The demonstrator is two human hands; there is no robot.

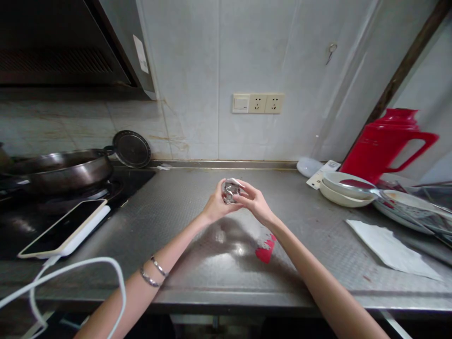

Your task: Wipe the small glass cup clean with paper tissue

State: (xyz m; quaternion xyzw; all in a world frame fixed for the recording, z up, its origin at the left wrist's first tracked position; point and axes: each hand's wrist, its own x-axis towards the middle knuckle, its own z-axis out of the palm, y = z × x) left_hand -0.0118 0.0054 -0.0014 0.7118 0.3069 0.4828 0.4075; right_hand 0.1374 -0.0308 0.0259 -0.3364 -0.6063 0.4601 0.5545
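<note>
Nearest the camera, a white cable [120, 275] loops across the lower left of the frame, passing in front of the left forearm and running to a phone [63, 228] with a white block [90, 229] against its underside. Above these, at the left edge, a metal pan [70, 172] sits on a black cooktop [141, 179], with a round dark disc [132, 149] leaning on the wall just beside it; a range hood [70, 52] fills the upper left. Silver bangles [150, 282] circle the left forearm. In the middle of the frame, the left hand [214, 206] and the right hand [257, 205] grip a small, shiny, silvery object [230, 192] between them, fingers curled around it from both sides; its exact shape is too small to tell. It is over the metal counter [183, 197], below a switch and socket panel [257, 103] on the wall. Right of centre, a torn-edged red patch [264, 253] shows near the right forearm. Farther right come a small white bowl [308, 166], a printed card [324, 173], stacked bowls [339, 194], a white paper sheet [391, 249], a tilted red jug [377, 146] and, at the right edge, patterned dishes [416, 205].
</note>
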